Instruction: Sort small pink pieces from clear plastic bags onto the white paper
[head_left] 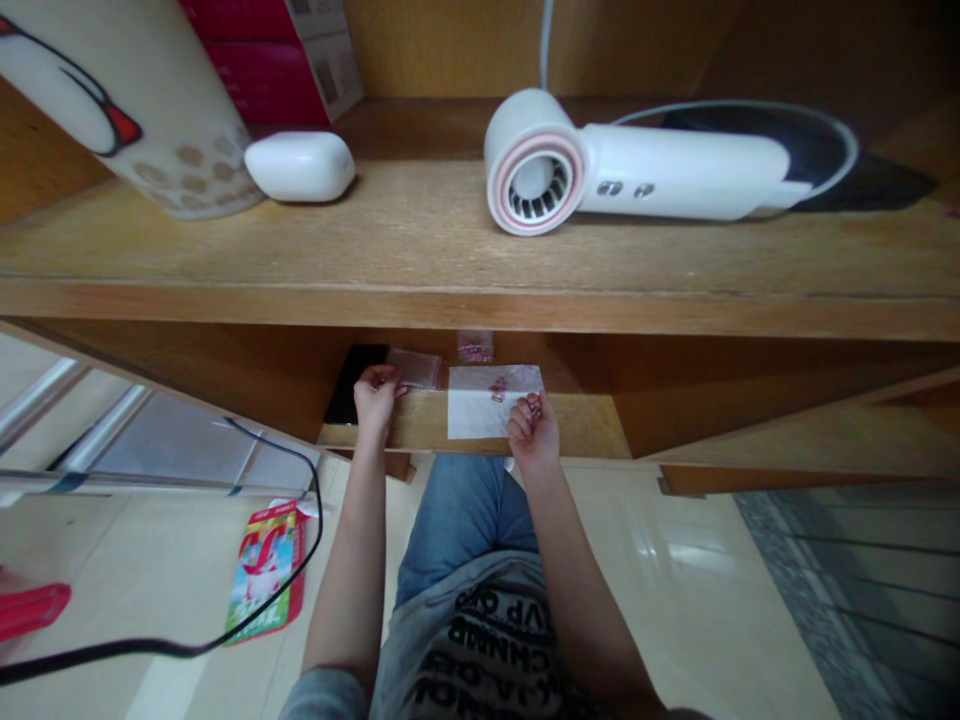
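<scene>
Main risk: small pink pieces (pixel 499 388) sit loose in a cluster on the creased white paper sheet (pixel 469 412), right of its middle. If the right hand (pixel 534 432) drags or snags the paper's right side, they could scatter. Paper lies close to the front edge of the lower wooden shelf (pixel 592 425), so anything swept forward could end up on the tiled floor (pixel 645 560).

Second risk: clear plastic sleeves (pixel 421 371) look thin and slick. A careless tug from the left hand (pixel 375 402) could slide them off the black flat object (pixel 345 392) they partly overlap. Small clear bag of pink bits (pixel 475 348) is behind the paper, clear of both hands.

Pose: both forearms reach forward, roughly parallel. Left hand is at the sleeves' left end, over the black object; fingers bent, thumb near fingertips, can't tell if they pinch a sleeve. Right hand is over the paper's front right part, wrist turned so fingers curl inward; something tiny may be at the fingertips, too small to confirm a pinch.
</scene>
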